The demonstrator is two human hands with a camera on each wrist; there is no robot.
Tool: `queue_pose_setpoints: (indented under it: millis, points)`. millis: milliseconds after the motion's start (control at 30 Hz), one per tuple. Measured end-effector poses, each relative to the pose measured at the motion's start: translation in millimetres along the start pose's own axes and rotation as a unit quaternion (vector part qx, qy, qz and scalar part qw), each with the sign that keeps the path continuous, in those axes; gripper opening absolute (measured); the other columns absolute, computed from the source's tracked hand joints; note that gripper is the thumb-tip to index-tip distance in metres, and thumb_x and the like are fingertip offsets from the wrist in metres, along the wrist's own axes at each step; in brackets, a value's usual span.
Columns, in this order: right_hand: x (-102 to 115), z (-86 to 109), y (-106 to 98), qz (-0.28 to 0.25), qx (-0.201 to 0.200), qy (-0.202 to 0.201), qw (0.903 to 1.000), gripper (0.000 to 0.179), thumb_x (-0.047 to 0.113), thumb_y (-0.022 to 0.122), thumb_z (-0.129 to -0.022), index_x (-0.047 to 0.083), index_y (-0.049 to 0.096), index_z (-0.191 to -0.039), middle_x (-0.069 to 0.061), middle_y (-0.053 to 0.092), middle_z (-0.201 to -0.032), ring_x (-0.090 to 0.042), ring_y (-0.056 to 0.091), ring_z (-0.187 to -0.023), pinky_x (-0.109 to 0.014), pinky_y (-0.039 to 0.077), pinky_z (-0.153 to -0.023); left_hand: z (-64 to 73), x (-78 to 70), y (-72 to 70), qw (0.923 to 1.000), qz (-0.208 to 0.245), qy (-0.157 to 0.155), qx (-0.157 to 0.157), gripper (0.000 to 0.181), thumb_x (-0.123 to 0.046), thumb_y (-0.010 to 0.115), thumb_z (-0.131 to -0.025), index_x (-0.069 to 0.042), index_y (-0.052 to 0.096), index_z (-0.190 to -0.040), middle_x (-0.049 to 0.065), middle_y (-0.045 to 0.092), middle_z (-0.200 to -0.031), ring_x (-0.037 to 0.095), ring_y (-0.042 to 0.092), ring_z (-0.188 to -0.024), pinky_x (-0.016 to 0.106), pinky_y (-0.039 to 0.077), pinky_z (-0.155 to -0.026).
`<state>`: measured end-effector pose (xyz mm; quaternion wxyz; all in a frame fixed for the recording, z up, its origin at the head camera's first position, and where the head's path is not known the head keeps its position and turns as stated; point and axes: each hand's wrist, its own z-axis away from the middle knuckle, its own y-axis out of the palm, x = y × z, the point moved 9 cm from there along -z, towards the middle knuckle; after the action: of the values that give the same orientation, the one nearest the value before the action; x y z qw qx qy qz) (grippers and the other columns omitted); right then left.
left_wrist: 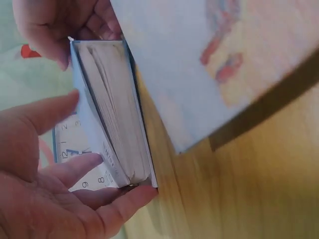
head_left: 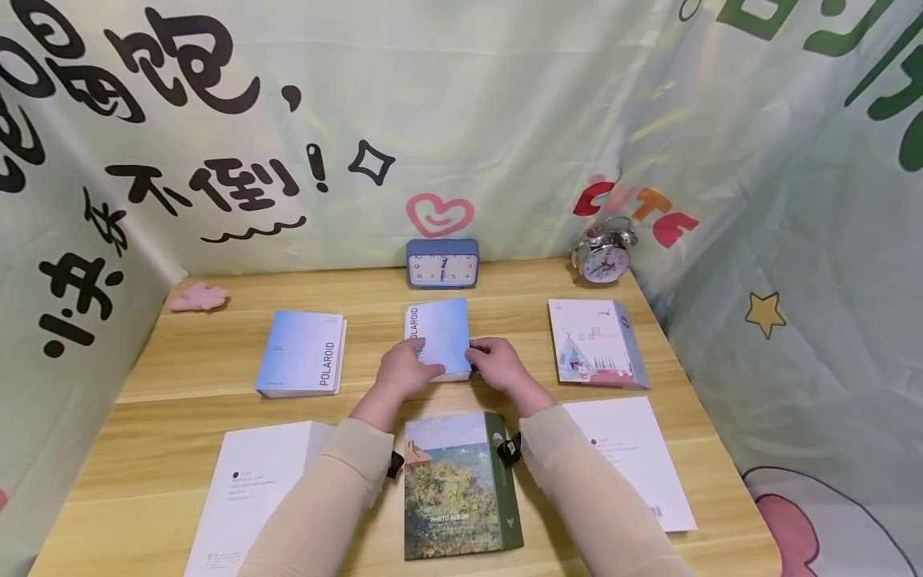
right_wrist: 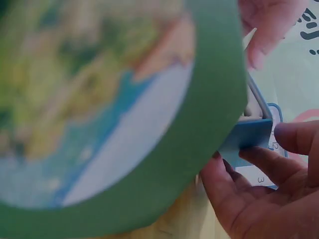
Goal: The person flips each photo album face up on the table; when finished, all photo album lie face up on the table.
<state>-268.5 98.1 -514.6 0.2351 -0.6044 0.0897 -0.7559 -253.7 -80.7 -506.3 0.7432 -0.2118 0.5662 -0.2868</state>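
A small blue photo album [head_left: 449, 328] marked POLAROID lies at the table's middle, between both hands. My left hand [head_left: 402, 373] grips its left side, fingers at the edge and thumb over the cover. On the opposite side, my right hand [head_left: 500, 369] holds the spine edge, which shows as a blue spine [right_wrist: 251, 133] in the right wrist view. The page block [left_wrist: 114, 109] faces the left wrist camera. Nearer the body, between the forearms, lies a green-spined photo album [head_left: 454, 489] with a painted garden cover.
Another blue Polaroid album [head_left: 301, 353] lies left and a tent-picture album [head_left: 594, 340] right. White albums [head_left: 255, 473] [head_left: 642, 457] flank the green one, partly under the sleeves. Behind stand a blue clock [head_left: 443, 264] and a silver alarm clock [head_left: 604, 255]; a pink object [head_left: 199, 296] lies back left.
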Motion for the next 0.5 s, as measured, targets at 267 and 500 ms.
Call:
queue_pose_setpoints:
  millis: [267, 500]
  points:
    - [2, 1.6, -5, -0.094, 0.0, -0.013, 0.9955, 0.043, 0.019, 0.06, -0.109, -0.003, 0.06, -0.146, -0.025, 0.067, -0.137, -0.034, 0.072, -0.105, -0.045, 0.063, -0.085, -2.4, -9.9, 5.2, 0.9995, 0.013, 0.028, -0.002, 0.068, -0.044, 0.061, -0.107, -0.01, 0.043, -0.163, 0.017, 0.045, -0.163, 0.041, 0.04, -0.15, 0.055, 0.033, -0.122]
    - [-1, 3.7, -12, -0.161, -0.02, -0.007, 0.9867, 0.042, 0.019, 0.064, -0.108, 0.001, 0.062, -0.146, -0.023, 0.067, -0.135, -0.027, 0.07, -0.099, -0.038, 0.063, -0.078, -1.1, -19.1, 7.4, 0.9986, 0.03, 0.042, -0.012, 0.069, -0.044, 0.062, -0.106, -0.006, 0.045, -0.161, 0.026, 0.037, -0.165, 0.047, 0.034, -0.152, 0.059, 0.03, -0.123]
